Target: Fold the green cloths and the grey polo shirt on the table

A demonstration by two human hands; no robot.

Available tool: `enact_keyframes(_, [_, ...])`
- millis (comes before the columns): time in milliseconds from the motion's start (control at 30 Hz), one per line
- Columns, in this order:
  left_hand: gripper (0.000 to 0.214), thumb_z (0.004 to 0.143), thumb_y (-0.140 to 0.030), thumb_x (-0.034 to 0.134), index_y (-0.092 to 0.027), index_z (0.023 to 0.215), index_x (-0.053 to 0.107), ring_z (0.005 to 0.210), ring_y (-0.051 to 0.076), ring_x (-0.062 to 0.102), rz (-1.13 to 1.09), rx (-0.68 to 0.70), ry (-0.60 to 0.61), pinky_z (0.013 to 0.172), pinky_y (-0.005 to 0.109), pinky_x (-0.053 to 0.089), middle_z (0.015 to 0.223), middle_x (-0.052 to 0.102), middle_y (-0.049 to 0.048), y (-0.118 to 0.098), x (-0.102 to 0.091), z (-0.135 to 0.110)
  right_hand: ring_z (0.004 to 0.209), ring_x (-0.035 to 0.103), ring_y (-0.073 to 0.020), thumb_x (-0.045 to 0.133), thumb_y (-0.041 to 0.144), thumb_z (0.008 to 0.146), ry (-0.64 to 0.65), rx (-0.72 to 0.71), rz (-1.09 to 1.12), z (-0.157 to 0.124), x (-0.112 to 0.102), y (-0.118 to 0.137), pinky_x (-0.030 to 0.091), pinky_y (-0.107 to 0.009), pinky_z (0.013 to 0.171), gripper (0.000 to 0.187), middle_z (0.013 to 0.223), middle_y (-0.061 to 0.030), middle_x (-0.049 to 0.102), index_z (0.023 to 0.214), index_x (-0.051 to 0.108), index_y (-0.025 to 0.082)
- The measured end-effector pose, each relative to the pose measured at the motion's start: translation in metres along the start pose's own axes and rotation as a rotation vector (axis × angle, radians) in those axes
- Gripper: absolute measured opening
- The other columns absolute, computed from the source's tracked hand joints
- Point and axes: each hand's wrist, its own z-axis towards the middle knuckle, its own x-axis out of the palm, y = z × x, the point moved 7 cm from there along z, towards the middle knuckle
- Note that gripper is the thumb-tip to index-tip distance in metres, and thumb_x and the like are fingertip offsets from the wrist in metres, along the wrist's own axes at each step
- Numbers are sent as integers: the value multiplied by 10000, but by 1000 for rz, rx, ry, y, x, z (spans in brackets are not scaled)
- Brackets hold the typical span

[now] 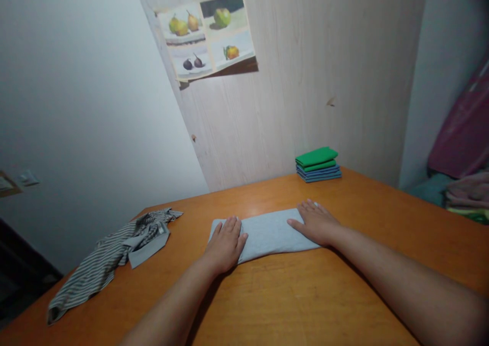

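Observation:
A light grey piece of clothing (269, 234), folded into a long flat strip, lies on the orange-brown wooden table (290, 295). My left hand (227, 244) rests palm down on its left end, the fingers stretched out and pointing away from me. On the right end lies my right hand (315, 221), also flat, with its thumb spread inward over the cloth. Both hands press on the fabric from above without gripping it. The cloth's two ends are partly hidden beneath them.
A crumpled striped shirt (103, 254) with a grey collar lies at the table's left. Near the wall stands a stack of folded green cloth (317, 157) and blue cloth (319, 173). Fruit pictures (208, 35) hang on the wall. Pinkish fabric (468, 193) is piled at far right.

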Motion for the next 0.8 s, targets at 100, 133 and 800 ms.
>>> enact_keyframes(100, [662,1020,-524,258,-103,1513,394,1516,283,232,-99,12,28,1230,515,177,1612,308,172,4,-6,2,1524,154,-329,226,769,901,-9,-7,11,1,2,-1,90,-469,1231,985,1620,-202,270,1543,341,31])
enact_keyframes(133, [637,1022,-514,257,-122,1492,432,1504,268,275,-160,16,17,1228,491,202,1595,355,158,7,-8,3,1524,155,-328,226,772,899,-11,-9,13,1,3,-2,91,-469,1231,987,1619,-203,271,1543,342,32])
enact_keyframes(800, [760,957,-710,251,-254,1557,347,1512,378,204,-74,25,-24,1211,587,163,1643,263,97,12,0,-4,1529,144,-315,182,808,890,14,-11,-16,-3,1,-6,100,-458,1237,1010,1633,-174,248,1560,322,64])
